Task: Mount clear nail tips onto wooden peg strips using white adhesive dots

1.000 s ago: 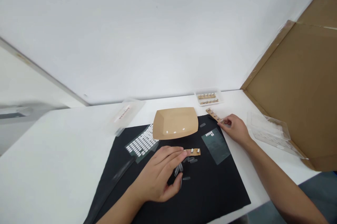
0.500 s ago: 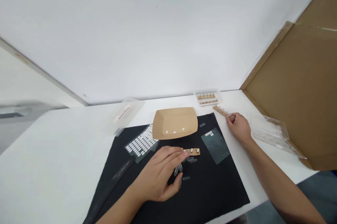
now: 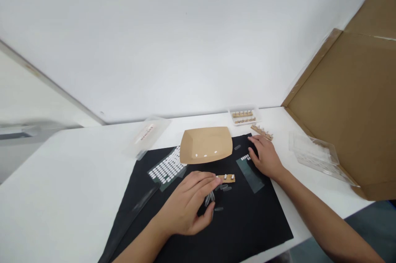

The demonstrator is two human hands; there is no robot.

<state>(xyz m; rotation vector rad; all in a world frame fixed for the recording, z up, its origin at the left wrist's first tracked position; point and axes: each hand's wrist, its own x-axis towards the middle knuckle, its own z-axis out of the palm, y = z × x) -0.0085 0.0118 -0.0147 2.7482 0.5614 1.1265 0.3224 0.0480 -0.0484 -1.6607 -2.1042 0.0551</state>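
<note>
My left hand (image 3: 188, 203) rests over the black mat, thumb apart from the stretched fingers. Its fingertips touch the left end of a short wooden strip (image 3: 229, 178) with white oval pads on it. Several clear nail tips (image 3: 225, 187) lie beside this strip, and some show between thumb and fingers; whether they are held cannot be made out. My right hand (image 3: 266, 156) is open at the mat's right edge, fingers over a clear sheet (image 3: 251, 176) with a few white oval stickers. Beyond it, a second wooden strip (image 3: 261, 132) with small posts lies on the table.
A brown paper tray (image 3: 206, 141) holds a few white ovals. Left of it lies a sheet of white oval stickers (image 3: 168, 168). Behind stand a clear box with wooden strips (image 3: 243, 115) and a translucent lid (image 3: 151, 133). A clear case (image 3: 315, 151) sits right, by cardboard (image 3: 349, 110).
My right hand has let go of the second wooden strip and moved left and toward me, over the clear sheet. The strip now lies on the table. My left hand has stayed in place.
</note>
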